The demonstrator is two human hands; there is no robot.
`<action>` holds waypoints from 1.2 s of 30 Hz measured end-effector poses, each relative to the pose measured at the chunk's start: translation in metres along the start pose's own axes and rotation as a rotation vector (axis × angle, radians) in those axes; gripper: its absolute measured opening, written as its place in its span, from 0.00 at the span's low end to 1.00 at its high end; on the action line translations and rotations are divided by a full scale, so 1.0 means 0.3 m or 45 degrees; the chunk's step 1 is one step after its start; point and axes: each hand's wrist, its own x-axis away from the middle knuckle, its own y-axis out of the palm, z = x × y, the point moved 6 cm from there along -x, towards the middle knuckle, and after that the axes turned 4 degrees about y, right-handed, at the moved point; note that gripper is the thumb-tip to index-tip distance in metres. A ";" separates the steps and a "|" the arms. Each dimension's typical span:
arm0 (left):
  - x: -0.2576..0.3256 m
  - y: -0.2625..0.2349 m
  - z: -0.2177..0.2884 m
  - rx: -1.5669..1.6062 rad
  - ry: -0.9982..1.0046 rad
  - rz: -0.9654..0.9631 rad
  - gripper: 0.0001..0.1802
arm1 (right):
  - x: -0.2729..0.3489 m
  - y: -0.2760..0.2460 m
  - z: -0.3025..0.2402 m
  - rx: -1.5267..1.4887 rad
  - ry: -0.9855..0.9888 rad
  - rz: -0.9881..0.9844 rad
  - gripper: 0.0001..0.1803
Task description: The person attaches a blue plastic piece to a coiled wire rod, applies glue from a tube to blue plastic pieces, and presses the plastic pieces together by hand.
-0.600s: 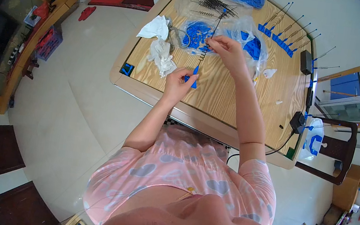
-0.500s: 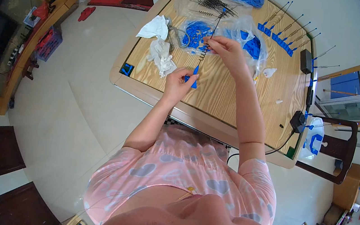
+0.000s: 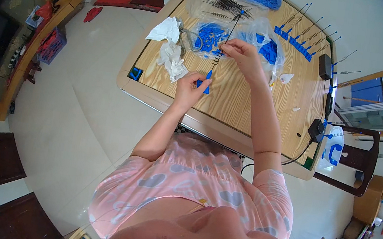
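Blue tip [image 3: 242,12] shifted slightly right. Our left fingers [image 3: 194,77] pinch blue base [image 3: 209,75], right fingers [image 3: 232,45] coiled wire [image 3: 216,61]; we judge it light, springy: best held by base.

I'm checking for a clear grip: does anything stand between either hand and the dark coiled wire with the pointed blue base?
Nothing visible does. The left hand holds the pointed blue base; the right hand pinches the dark coiled wire near the coil's upper end. The small blue pieces lie beyond, not between.
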 end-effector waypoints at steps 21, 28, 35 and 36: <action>-0.001 0.014 -0.051 0.209 -0.120 -0.029 0.06 | 0.057 0.062 0.106 -0.133 0.018 0.033 0.13; 0.001 0.021 -0.071 0.419 -0.281 -0.093 0.07 | 0.109 0.157 0.185 -0.293 0.217 -0.236 0.12; -0.003 0.000 -0.011 0.151 -0.120 -0.002 0.06 | 0.111 0.147 0.212 -0.314 0.180 -0.123 0.12; -0.002 0.001 -0.011 0.152 -0.120 -0.002 0.06 | 0.112 0.147 0.209 -0.303 0.170 -0.113 0.12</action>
